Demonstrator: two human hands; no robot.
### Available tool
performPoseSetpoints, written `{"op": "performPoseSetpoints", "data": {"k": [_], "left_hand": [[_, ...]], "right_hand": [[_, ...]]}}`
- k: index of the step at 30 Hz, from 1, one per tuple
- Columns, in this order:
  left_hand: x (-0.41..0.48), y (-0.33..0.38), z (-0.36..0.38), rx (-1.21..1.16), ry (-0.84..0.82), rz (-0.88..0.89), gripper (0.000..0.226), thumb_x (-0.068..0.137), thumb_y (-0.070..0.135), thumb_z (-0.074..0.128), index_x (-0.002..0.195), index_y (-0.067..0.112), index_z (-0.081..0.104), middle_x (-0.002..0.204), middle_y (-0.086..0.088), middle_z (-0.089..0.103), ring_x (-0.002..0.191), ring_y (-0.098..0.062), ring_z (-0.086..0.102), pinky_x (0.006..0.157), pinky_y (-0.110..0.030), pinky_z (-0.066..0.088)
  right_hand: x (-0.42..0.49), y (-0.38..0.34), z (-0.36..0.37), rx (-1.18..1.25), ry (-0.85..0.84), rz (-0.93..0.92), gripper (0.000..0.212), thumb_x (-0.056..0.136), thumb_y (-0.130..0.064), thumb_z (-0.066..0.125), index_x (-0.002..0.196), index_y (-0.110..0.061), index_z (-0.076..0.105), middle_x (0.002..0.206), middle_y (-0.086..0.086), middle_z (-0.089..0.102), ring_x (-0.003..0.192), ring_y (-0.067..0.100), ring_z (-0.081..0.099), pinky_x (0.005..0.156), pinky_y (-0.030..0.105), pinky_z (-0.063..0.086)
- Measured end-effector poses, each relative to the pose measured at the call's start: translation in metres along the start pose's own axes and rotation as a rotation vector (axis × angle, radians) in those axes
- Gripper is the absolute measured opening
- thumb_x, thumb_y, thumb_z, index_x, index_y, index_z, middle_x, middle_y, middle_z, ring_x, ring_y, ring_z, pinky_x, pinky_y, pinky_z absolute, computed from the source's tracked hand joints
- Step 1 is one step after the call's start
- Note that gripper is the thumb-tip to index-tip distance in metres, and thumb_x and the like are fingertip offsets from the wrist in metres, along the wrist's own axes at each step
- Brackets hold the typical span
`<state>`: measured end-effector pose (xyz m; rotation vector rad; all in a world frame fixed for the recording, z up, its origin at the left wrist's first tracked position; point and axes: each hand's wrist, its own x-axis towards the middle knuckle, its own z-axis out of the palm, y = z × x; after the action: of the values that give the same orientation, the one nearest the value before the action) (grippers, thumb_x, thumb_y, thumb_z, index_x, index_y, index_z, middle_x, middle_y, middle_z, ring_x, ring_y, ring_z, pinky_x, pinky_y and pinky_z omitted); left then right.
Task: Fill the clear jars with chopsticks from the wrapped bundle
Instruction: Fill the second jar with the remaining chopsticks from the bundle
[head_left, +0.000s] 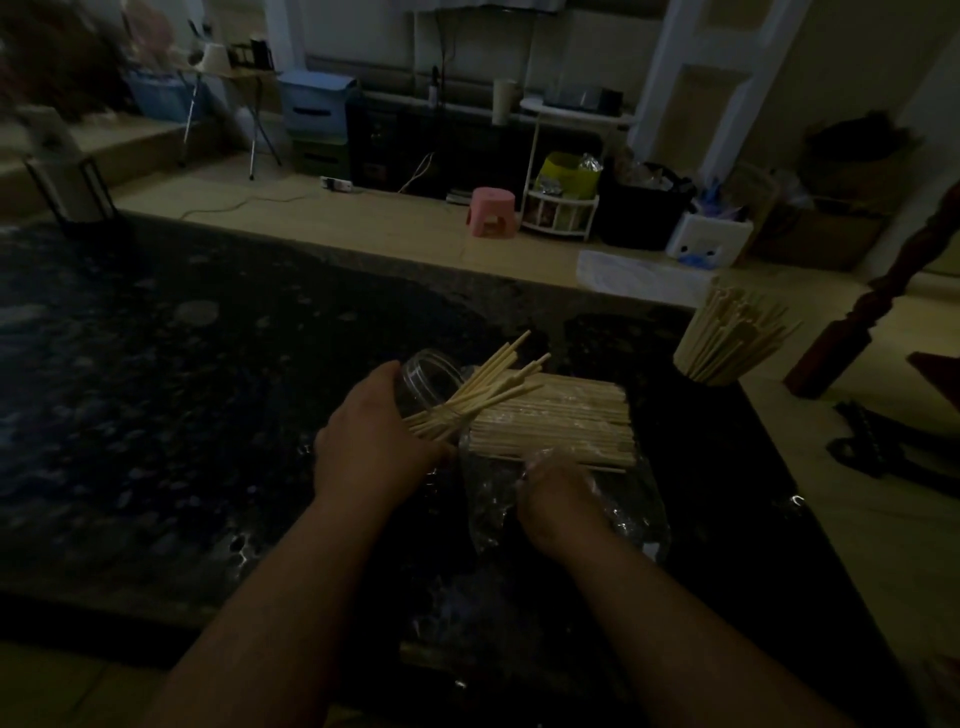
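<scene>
Dark table (156, 389), pale chopsticks (561, 421) (plastic-wrapped), clear jar (431, 379)

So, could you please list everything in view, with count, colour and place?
table: one, dark, under everything.
clear jar: one, transparent, tilted, left of the bundle.
handful of chopsticks: one, pale wood, fanned across the clear jar.
wrapped bundle: one, pale wood, flat at mid-table.
plastic wrap: one, clear, loose at the bundle's near side.
filled jar: one, clear, packed with pale chopsticks, right table edge.
pink stool: one, pink, floor beyond the table.
left hand: one, grips the handful.
right hand: one, fingers under the plastic wrap, grip unclear.
</scene>
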<state>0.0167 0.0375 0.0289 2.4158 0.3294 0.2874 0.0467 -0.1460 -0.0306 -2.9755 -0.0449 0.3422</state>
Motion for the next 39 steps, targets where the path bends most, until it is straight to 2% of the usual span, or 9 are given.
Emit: {"op": "performPoseSetpoints", "data": {"k": [4, 8, 12, 19, 24, 27, 33, 37, 39], "left_hand": [[0.001, -0.003, 0.0, -0.013, 0.002, 0.0, 0.107, 0.053, 0.042, 0.089, 0.145, 0.029, 0.035, 0.141, -0.001, 0.05, 0.125, -0.023, 0.05, 0.102, -0.048, 0.043], [0.001, -0.004, 0.002, -0.031, -0.014, 0.005, 0.107, 0.054, 0.044, 0.088, 0.145, 0.029, 0.034, 0.141, 0.001, 0.05, 0.125, -0.022, 0.05, 0.102, -0.049, 0.043], [0.001, -0.002, 0.002, -0.046, -0.034, 0.01, 0.107, 0.055, 0.05, 0.086, 0.146, 0.029, 0.033, 0.141, 0.001, 0.049, 0.124, -0.022, 0.05, 0.101, -0.049, 0.044], [0.0, -0.002, 0.002, -0.032, -0.044, 0.002, 0.108, 0.054, 0.047, 0.088, 0.145, 0.029, 0.034, 0.141, 0.002, 0.05, 0.124, -0.022, 0.051, 0.1, -0.049, 0.045], [-0.001, -0.001, 0.002, -0.031, -0.051, 0.0, 0.11, 0.052, 0.046, 0.089, 0.145, 0.029, 0.034, 0.14, 0.002, 0.05, 0.123, -0.021, 0.052, 0.1, -0.047, 0.045], [-0.001, -0.001, 0.002, -0.022, -0.049, -0.001, 0.11, 0.051, 0.045, 0.089, 0.145, 0.031, 0.034, 0.139, 0.002, 0.051, 0.122, -0.021, 0.052, 0.099, -0.048, 0.046], [-0.003, 0.001, 0.0, -0.023, -0.045, 0.008, 0.109, 0.053, 0.046, 0.088, 0.146, 0.029, 0.033, 0.141, 0.001, 0.049, 0.124, -0.021, 0.051, 0.101, -0.048, 0.044], [-0.005, 0.002, 0.0, -0.023, -0.049, 0.023, 0.109, 0.053, 0.047, 0.088, 0.146, 0.029, 0.033, 0.141, 0.001, 0.049, 0.124, -0.021, 0.051, 0.101, -0.047, 0.044], [-0.006, 0.002, -0.001, -0.026, -0.046, 0.025, 0.11, 0.053, 0.049, 0.087, 0.146, 0.028, 0.034, 0.141, 0.001, 0.05, 0.124, -0.021, 0.051, 0.101, -0.047, 0.044]], "right_hand": [[0.02, 0.0, 0.006, -0.039, -0.007, -0.036, 0.045, 0.095, -0.035, 0.049, 0.139, -0.027, 0.041, 0.141, 0.01, 0.044, 0.126, 0.034, 0.045, 0.104, 0.04, 0.039], [0.035, 0.006, 0.016, -0.15, -0.026, -0.096, 0.056, 0.094, -0.039, 0.048, 0.146, -0.032, 0.028, 0.154, 0.004, 0.025, 0.138, 0.029, 0.028, 0.114, 0.042, 0.024], [0.042, 0.008, 0.018, -0.192, 0.002, -0.113, 0.055, 0.091, -0.046, 0.051, 0.141, -0.035, 0.032, 0.152, 0.0, 0.027, 0.138, 0.026, 0.027, 0.114, 0.044, 0.016], [0.046, 0.005, 0.008, -0.009, -0.075, -0.055, 0.032, 0.091, -0.043, 0.051, 0.118, -0.028, 0.054, 0.135, 0.003, 0.047, 0.124, 0.028, 0.044, 0.105, 0.045, 0.036], [0.04, 0.0, 0.001, -0.032, -0.182, -0.043, 0.046, 0.093, -0.043, 0.048, 0.133, -0.019, 0.049, 0.144, 0.008, 0.043, 0.13, 0.032, 0.043, 0.108, 0.047, 0.036], [0.037, -0.002, -0.003, -0.034, -0.172, -0.083, 0.043, 0.096, -0.035, 0.05, 0.134, -0.016, 0.049, 0.142, 0.011, 0.045, 0.129, 0.029, 0.045, 0.106, 0.039, 0.039], [0.022, 0.001, 0.001, -0.072, -0.131, -0.085, 0.038, 0.1, -0.024, 0.045, 0.137, -0.013, 0.048, 0.143, 0.011, 0.046, 0.13, 0.029, 0.045, 0.107, 0.035, 0.035], [0.017, 0.001, 0.003, -0.115, -0.093, -0.014, 0.048, 0.091, -0.038, 0.059, 0.133, -0.017, 0.052, 0.141, 0.01, 0.047, 0.129, 0.029, 0.045, 0.107, 0.037, 0.037], [0.014, 0.002, 0.005, -0.122, -0.061, -0.025, 0.044, 0.093, -0.037, 0.057, 0.132, -0.018, 0.051, 0.141, 0.009, 0.047, 0.129, 0.027, 0.046, 0.105, 0.034, 0.037]]}}
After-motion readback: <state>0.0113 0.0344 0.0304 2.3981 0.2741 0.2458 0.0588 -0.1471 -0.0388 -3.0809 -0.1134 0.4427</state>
